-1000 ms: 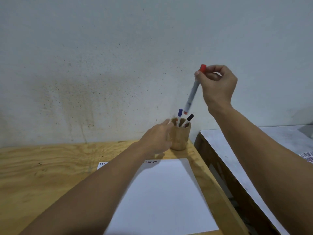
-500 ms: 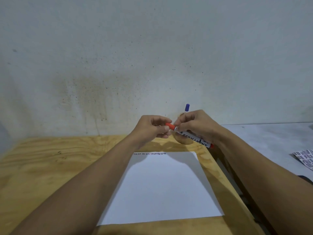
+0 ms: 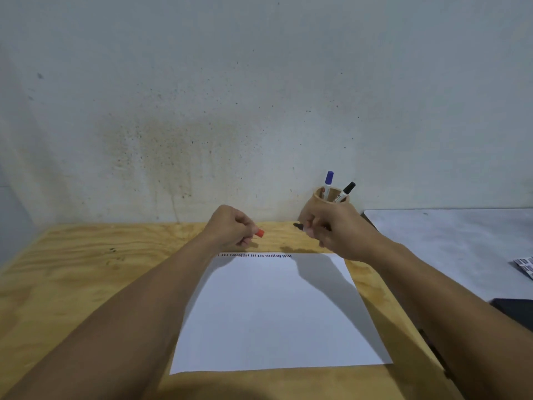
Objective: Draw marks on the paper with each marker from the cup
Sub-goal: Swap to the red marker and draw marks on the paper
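Observation:
A white sheet of paper (image 3: pixel 277 310) lies on the wooden table (image 3: pixel 86 269), with a row of small dark printed marks along its far edge. My left hand (image 3: pixel 230 229) is closed around a red marker cap (image 3: pixel 260 233). My right hand (image 3: pixel 331 229) grips the uncapped marker, whose dark tip (image 3: pixel 297 225) pokes out to the left; its body is hidden in my fist. The hands are apart, both above the paper's far edge. Behind my right hand a wooden cup (image 3: pixel 331 197) holds a blue-capped marker (image 3: pixel 328 180) and a black-capped marker (image 3: pixel 346 190).
A stained wall rises right behind the table. To the right stands a lower grey surface (image 3: pixel 450 243) with a printed sheet (image 3: pixel 525 267) at its edge and a dark object (image 3: pixel 513 310) near my right forearm. A gap separates the two tables.
I brought the red marker down from above the cup, took hold of its cap with my left hand, and pulled cap and marker apart.

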